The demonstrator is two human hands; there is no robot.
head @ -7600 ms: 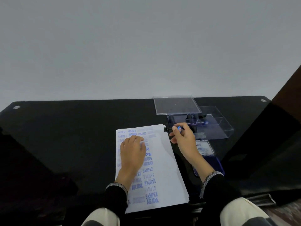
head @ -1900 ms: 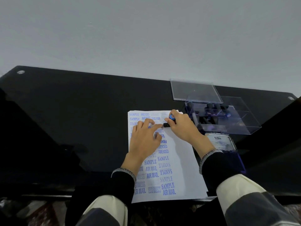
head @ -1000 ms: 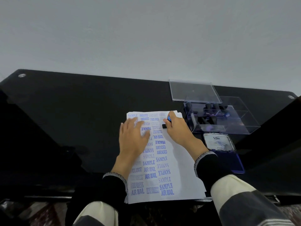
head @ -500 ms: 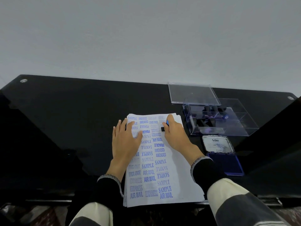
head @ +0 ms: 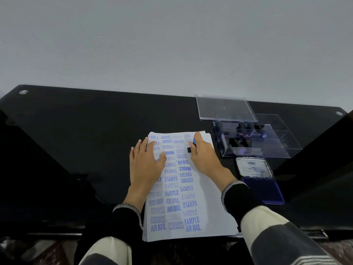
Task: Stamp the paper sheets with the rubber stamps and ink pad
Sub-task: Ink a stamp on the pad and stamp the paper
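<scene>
With the left hand (head: 147, 165) laid flat on the paper stack (head: 206, 207) at frame centre and the stamp (head: 192, 145) gripped by the right hand (head: 204, 157), a smeared print could be caused by sideways slip.

Both forearms reach up from the bottom edge of the frame toward its centre, each in a black sleeve with a speckled knit cuff at the wrist. The left hand (head: 147, 165) lies flat, palm down, fingers straight and slightly spread, pointing toward the upper part of the frame, the thumb angled out to the right. The right hand (head: 204, 155), just right of it, is curled, knuckles up, its fingers and thumb folded in a grip round a small black and blue rubber stamp (head: 191, 146) at the hand's upper left side. The two hands lie near each other without touching.
</scene>
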